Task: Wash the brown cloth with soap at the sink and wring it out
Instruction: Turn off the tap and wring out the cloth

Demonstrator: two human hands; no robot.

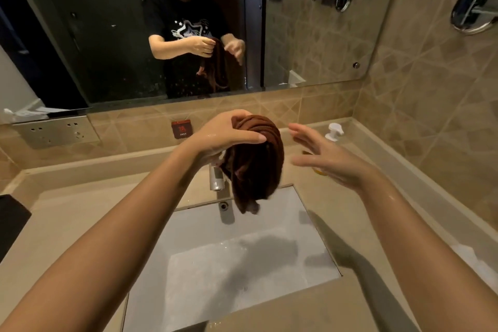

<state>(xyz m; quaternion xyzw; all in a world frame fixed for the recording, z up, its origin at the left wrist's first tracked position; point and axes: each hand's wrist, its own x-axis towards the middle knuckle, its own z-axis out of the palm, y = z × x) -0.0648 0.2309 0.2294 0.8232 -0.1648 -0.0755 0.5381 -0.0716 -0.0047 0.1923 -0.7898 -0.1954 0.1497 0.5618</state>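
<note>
The brown cloth (253,167) hangs bunched above the white sink basin (310,226), its lower end dangling near the overflow hole. My left hand (226,135) grips the cloth's top, fingers curled over it. Just right of the cloth, my right hand (320,156) is wet, with fingers spread and nothing in it. A white soap pump bottle (334,131) stands on the counter behind my right hand, mostly hidden. Behind the cloth, the chrome tap (216,178) is partly covered.
A beige counter (67,213) surrounds the basin. A wall mirror (310,35) reflects me. A red HOT sign (182,129) and a socket panel (56,131) sit on the backsplash. A dark object (10,221) lies at the left edge, something white (474,261) at the right.
</note>
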